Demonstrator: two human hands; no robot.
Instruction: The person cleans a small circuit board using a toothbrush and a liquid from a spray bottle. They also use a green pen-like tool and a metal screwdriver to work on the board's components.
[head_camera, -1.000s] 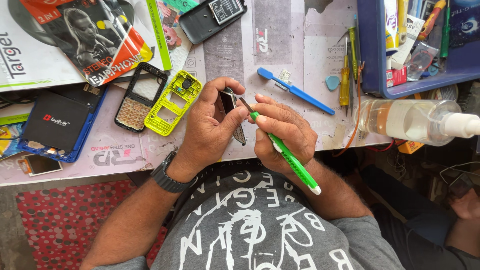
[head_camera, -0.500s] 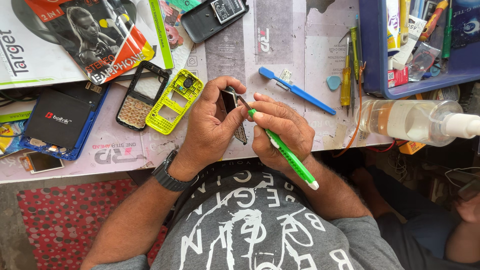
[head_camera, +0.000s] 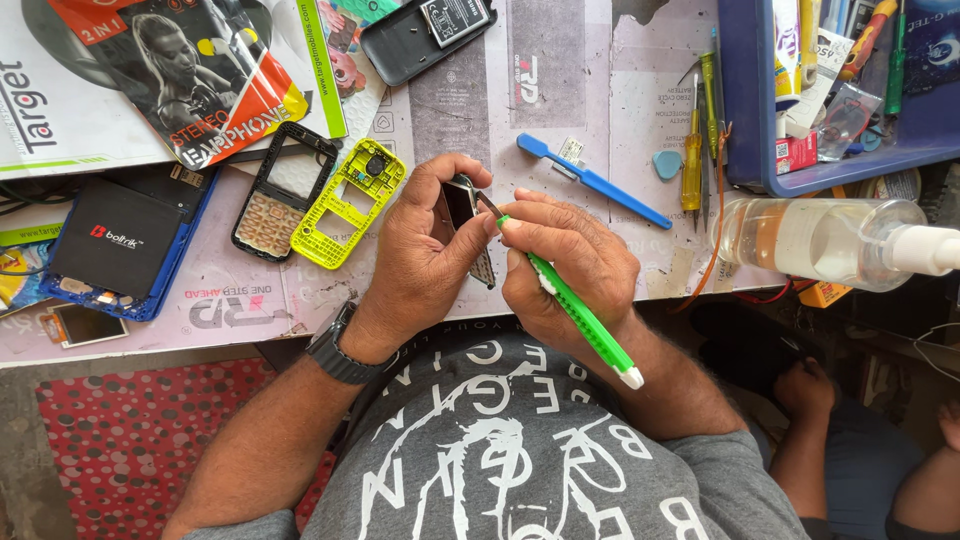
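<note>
Head view: phone repair at tabletop (head_camera: 560, 90) edge.
Left hand (head_camera: 425, 250): grips small phone part (head_camera: 462, 205), steadying it.
Right hand (head_camera: 570, 265): pinches green-handled tool (head_camera: 580, 318), tip on part.

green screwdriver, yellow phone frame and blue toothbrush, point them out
green screwdriver (head_camera: 580, 318), head view, middle of handle
yellow phone frame (head_camera: 349, 203), head view, bar between its openings
blue toothbrush (head_camera: 610, 188), head view, middle of handle
</note>
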